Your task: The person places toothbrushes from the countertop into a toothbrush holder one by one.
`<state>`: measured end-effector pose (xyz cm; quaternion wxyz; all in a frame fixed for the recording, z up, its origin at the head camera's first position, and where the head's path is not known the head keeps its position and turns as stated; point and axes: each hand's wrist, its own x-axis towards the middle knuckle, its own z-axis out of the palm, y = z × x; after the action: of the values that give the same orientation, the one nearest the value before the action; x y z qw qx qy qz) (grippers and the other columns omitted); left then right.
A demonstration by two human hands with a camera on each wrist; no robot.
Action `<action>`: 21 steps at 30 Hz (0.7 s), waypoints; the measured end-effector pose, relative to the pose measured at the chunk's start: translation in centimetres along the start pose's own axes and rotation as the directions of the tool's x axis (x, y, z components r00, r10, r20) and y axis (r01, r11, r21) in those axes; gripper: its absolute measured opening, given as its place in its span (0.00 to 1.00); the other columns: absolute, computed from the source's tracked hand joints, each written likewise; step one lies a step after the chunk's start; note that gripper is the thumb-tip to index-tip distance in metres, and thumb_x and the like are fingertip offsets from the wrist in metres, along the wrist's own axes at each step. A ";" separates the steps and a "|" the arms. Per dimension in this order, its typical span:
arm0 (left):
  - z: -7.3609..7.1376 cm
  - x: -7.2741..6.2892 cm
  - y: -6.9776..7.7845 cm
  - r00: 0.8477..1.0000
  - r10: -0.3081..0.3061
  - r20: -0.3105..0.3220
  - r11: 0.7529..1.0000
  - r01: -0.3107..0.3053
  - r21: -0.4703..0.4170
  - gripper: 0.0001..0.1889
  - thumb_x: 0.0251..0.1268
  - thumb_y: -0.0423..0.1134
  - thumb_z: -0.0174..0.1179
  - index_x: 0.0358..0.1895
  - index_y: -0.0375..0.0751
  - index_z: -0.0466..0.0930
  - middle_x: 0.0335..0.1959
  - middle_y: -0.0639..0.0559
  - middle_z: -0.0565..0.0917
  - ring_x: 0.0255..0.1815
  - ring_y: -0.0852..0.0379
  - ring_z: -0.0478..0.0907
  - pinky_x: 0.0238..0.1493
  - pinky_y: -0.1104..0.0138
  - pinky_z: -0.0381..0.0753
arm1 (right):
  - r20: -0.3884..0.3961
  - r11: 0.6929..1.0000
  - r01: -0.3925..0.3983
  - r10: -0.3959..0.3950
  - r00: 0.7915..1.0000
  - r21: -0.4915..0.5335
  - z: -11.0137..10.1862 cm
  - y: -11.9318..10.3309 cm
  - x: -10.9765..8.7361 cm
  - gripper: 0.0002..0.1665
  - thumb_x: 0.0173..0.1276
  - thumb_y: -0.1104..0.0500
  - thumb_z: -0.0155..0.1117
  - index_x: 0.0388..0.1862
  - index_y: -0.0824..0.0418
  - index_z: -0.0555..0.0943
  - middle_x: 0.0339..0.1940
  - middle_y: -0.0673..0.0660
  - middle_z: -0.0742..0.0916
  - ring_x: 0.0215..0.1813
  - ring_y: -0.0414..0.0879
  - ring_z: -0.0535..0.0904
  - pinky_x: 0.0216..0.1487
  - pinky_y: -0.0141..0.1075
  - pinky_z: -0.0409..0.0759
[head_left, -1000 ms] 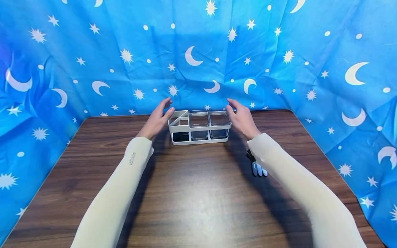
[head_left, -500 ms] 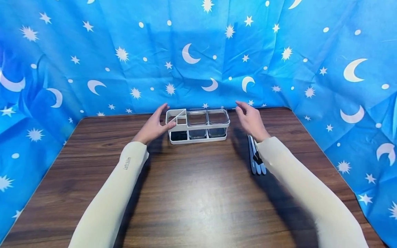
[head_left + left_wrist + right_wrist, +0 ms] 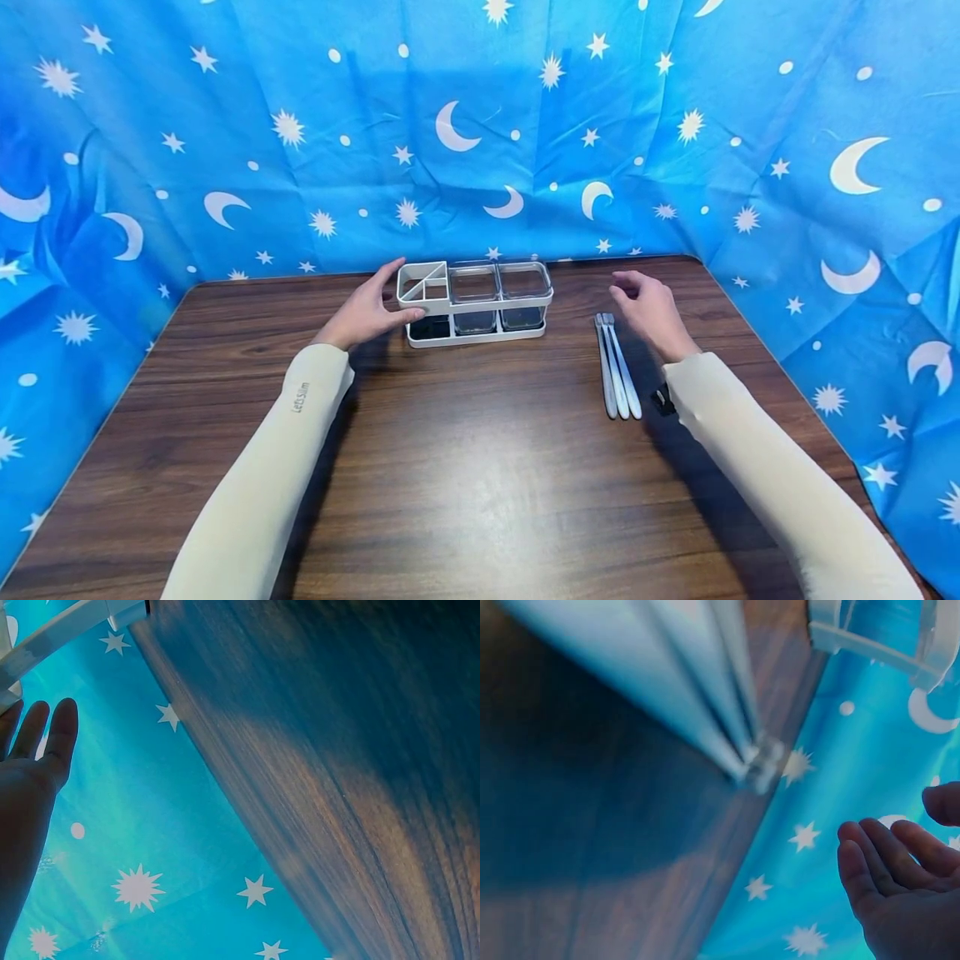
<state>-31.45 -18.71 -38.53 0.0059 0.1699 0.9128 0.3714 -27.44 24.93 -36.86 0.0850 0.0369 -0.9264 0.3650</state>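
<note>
A white two-tier rack (image 3: pixel 487 337) stands near the back edge of the table. Its top left section is a divided white tray (image 3: pixel 433 292); clear square containers (image 3: pixel 525 283) sit in the other sections. My left hand (image 3: pixel 367 312) holds the rack's left end, thumb on the front and fingers towards the back corner. Three slim silver utensils (image 3: pixel 617 371) lie side by side, handles towards me; their far ends are too small to identify. Just right of them my right hand (image 3: pixel 656 312) hovers with loosely bent fingers, holding nothing. Its palm (image 3: pixel 915 922) shows in the right wrist view.
A dark wood-grain table (image 3: pixel 480 467) carries everything. Blue cloth (image 3: pixel 337 167) with white moons and stars hangs behind it and along both sides. A black strap (image 3: pixel 663 398) sits at the right cuff.
My right hand has moved away from the rack to the right, past the utensils, uncovering them. My left thumb has come to the rack's front. The rack has stayed in place.
</note>
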 end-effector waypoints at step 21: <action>-0.2 0.0 0.0 1.000 -0.009 0.016 1.000 0.009 -0.002 0.52 0.47 0.68 0.63 0.74 0.58 0.49 0.72 0.48 0.55 0.68 0.42 0.58 0.62 0.43 0.60 | 0.234 0.980 -0.119 0.155 0.960 -0.159 -0.3 4.6 -2.0 0.21 0.71 0.59 0.56 0.58 0.72 0.73 0.46 0.68 0.80 0.42 0.55 0.76 0.41 0.45 0.75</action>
<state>-31.48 -18.82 -38.42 0.0153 0.1686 0.9131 0.3710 -25.97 28.50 -40.05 -0.0534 0.0112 -0.9539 0.2951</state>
